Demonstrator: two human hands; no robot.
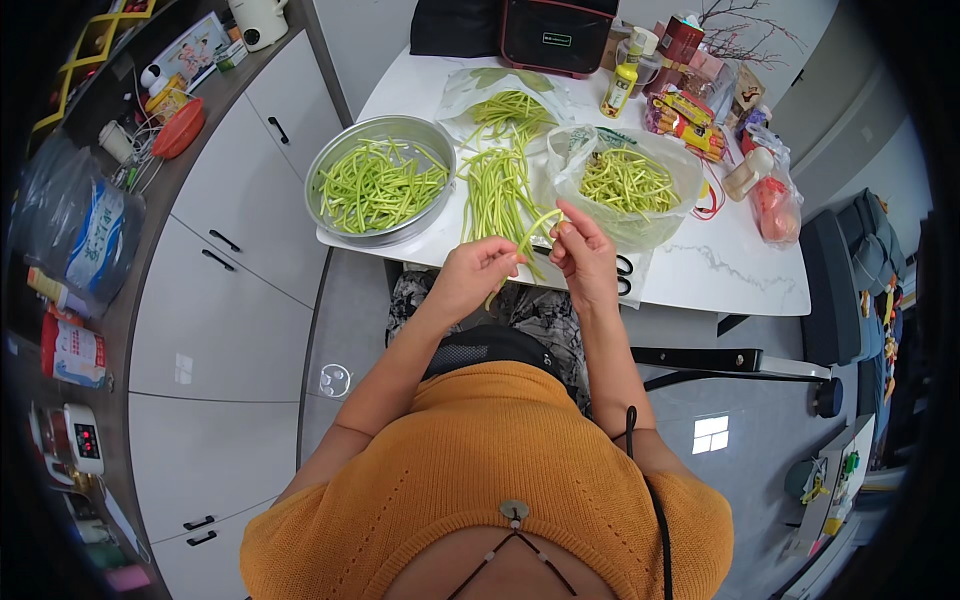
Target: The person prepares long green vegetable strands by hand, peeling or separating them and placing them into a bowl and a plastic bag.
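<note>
Between my two hands, above the near edge of the table, is a curved green stalk [535, 225]. My left hand [474, 278] pinches it lower down, and my right hand [588, 252] grips it near its upper end. Just beyond them lies a loose bunch of long green stalks [495, 195], trailing out of an open plastic bag [455, 92]. To the left stands a round metal basin [446, 190] holding green stalk pieces [378, 188]. On the right, another clear bag [640, 228] holds shorter pieces [628, 180]. Black scissors handles [624, 285] show beside my right wrist.
Behind the bags on the white table [740, 250] stand a dark red-edged case [556, 38], a yellow bottle [620, 85] and snack packets [688, 118]. A cabinet [225, 300] runs along the left. A dark metal bar [700, 357] juts out at my right.
</note>
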